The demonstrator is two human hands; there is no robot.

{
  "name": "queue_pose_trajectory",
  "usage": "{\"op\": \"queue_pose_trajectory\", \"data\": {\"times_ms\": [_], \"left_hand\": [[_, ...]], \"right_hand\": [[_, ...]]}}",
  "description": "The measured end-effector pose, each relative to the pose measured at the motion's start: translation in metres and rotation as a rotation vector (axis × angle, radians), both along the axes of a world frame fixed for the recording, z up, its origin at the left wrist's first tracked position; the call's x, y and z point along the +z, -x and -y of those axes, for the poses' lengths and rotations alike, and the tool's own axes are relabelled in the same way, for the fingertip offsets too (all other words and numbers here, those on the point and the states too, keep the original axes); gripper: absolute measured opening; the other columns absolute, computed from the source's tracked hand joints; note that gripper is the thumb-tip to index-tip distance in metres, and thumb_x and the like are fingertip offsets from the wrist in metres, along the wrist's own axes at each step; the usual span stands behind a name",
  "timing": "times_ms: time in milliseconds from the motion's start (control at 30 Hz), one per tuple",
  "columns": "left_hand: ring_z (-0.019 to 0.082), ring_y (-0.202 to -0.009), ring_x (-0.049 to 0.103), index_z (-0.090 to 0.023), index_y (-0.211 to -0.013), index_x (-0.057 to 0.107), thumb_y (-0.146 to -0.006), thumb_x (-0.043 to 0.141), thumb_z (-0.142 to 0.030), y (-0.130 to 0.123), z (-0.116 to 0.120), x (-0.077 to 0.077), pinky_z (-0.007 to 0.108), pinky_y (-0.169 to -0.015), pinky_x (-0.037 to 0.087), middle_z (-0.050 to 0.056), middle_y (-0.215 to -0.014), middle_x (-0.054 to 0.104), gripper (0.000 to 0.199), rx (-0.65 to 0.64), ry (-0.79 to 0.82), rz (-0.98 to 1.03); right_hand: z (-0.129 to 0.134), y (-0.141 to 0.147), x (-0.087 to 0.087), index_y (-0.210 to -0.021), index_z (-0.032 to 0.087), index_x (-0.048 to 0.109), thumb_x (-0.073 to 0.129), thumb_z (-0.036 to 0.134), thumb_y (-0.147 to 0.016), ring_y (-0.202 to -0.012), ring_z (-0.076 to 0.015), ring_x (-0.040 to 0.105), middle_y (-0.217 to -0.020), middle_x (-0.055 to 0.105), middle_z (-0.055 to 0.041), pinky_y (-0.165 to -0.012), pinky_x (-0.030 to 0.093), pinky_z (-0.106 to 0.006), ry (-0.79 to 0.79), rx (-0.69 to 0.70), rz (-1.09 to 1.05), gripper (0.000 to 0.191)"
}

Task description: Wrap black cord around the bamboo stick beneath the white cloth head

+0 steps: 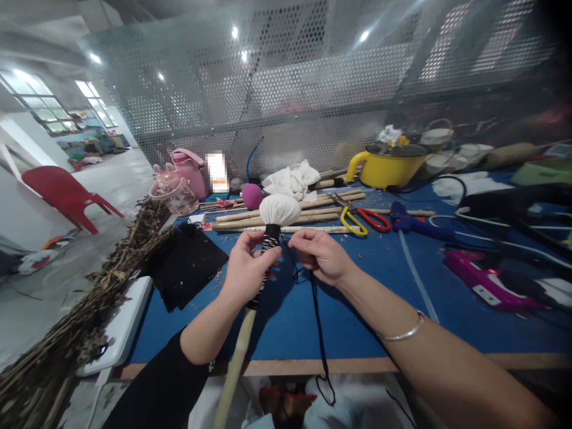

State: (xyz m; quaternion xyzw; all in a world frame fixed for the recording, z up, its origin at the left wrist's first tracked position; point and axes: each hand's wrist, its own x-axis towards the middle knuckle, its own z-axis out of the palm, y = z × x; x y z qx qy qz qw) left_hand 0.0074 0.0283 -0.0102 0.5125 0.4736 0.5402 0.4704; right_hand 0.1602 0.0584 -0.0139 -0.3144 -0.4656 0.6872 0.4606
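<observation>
My left hand (248,268) is wrapped round the neck of a wooden stick (239,351) topped by a white cloth-covered ball (280,210). Black cord winds round the stick just below the ball, over what looks like black cloth. Beside it on the right, my right hand (322,253) pinches the black cord (317,316) between thumb and fingers. The cord's loose length hangs down past the table's front edge and ends in a loop. The stick slants toward me, its lower end over my lap.
Scissors (357,221) with yellow and red handles lie among wooden sticks (232,225). Black cloth (185,262) and dried stalks (84,310) are at left. Behind stand a purple ball (252,196) and a yellow pot (391,170). A blue glue gun (415,223) and magenta power strip (482,283) lie right.
</observation>
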Motion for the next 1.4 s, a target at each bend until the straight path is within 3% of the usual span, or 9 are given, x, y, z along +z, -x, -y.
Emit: {"op": "queue_pose_trajectory", "data": {"times_ms": [467, 600, 700, 800, 900, 1000, 1167, 1400], "left_hand": [[0.008, -0.049, 0.055, -0.015, -0.088, 0.052, -0.067, 0.068, -0.028, -0.003, 0.002, 0.004, 0.017, -0.040, 0.046, -0.004, -0.062, 0.056, 0.030, -0.223, 0.149, 0.327], [0.008, -0.049, 0.057, -0.013, -0.084, 0.055, -0.071, 0.063, -0.034, -0.003, 0.003, 0.003, 0.016, -0.041, 0.046, 0.002, -0.067, 0.061, 0.026, -0.327, 0.284, 0.374], [0.012, -0.053, 0.061, -0.010, -0.082, 0.057, -0.078, 0.051, -0.043, -0.003, 0.000, 0.000, 0.019, -0.045, 0.048, 0.007, -0.069, 0.063, 0.034, -0.415, 0.463, 0.360], [0.013, -0.057, 0.061, -0.012, -0.087, 0.055, -0.080, 0.045, -0.049, -0.005, -0.002, -0.004, 0.023, -0.049, 0.050, 0.007, -0.076, 0.062, 0.039, -0.309, 0.416, 0.281], [0.011, -0.060, 0.059, -0.018, -0.098, 0.049, -0.073, 0.059, -0.045, -0.007, 0.000, -0.008, 0.023, -0.047, 0.050, 0.003, -0.085, 0.057, 0.038, -0.117, 0.182, 0.128], [0.008, -0.056, 0.054, -0.019, -0.096, 0.048, -0.062, 0.070, -0.032, -0.010, 0.002, -0.011, 0.019, -0.040, 0.046, 0.000, -0.083, 0.054, 0.042, 0.001, 0.028, -0.055], [0.007, -0.047, 0.049, -0.018, -0.090, 0.048, -0.065, 0.068, -0.029, -0.007, -0.001, -0.009, 0.018, -0.038, 0.044, -0.004, -0.066, 0.054, 0.034, 0.054, 0.005, -0.052], [0.008, -0.052, 0.052, -0.016, -0.091, 0.048, -0.063, 0.070, -0.028, -0.001, -0.003, -0.004, 0.018, -0.038, 0.045, -0.001, -0.072, 0.056, 0.037, 0.066, 0.020, 0.018]], "right_hand": [[-0.004, 0.004, -0.004, -0.069, 0.015, 0.054, 0.075, 0.036, -0.061, -0.032, -0.0005, 0.021, -0.049, 0.044, 0.0078, -0.031, 0.009, -0.018, 0.004, -0.022, -0.039, 0.030], [-0.004, 0.002, -0.007, -0.077, 0.014, 0.058, 0.075, 0.035, -0.060, -0.033, -0.0005, 0.021, -0.050, 0.047, 0.0063, -0.032, 0.007, -0.017, 0.065, 0.088, -0.088, 0.032], [-0.004, 0.003, -0.011, -0.081, 0.013, 0.059, 0.077, 0.035, -0.057, -0.034, -0.0014, 0.025, -0.047, 0.046, 0.0056, -0.033, 0.006, -0.017, 0.122, 0.109, -0.101, 0.037], [-0.004, 0.007, -0.015, -0.071, 0.013, 0.055, 0.077, 0.033, -0.057, -0.033, -0.0003, 0.020, -0.044, 0.041, 0.0073, -0.033, 0.005, -0.018, 0.142, 0.056, -0.070, 0.033], [-0.004, 0.013, -0.017, -0.066, 0.015, 0.049, 0.077, 0.032, -0.058, -0.034, -0.0002, 0.013, -0.041, 0.029, 0.0115, -0.033, 0.005, -0.018, 0.133, 0.017, -0.054, 0.033], [-0.004, 0.014, -0.017, -0.070, 0.015, 0.049, 0.074, 0.035, -0.063, -0.035, -0.0011, 0.011, -0.042, 0.026, 0.0120, -0.033, 0.005, -0.018, 0.101, 0.033, -0.014, 0.032], [-0.004, 0.008, -0.013, -0.077, 0.017, 0.050, 0.066, 0.039, -0.070, -0.036, -0.0026, 0.012, -0.043, 0.025, 0.0118, -0.034, 0.007, -0.018, 0.028, 0.077, 0.029, 0.028], [-0.002, 0.004, -0.004, -0.065, 0.015, 0.053, 0.072, 0.034, -0.062, -0.034, -0.0020, 0.022, -0.041, 0.033, 0.0097, -0.033, 0.011, -0.018, -0.041, -0.030, 0.034, 0.027]]}}
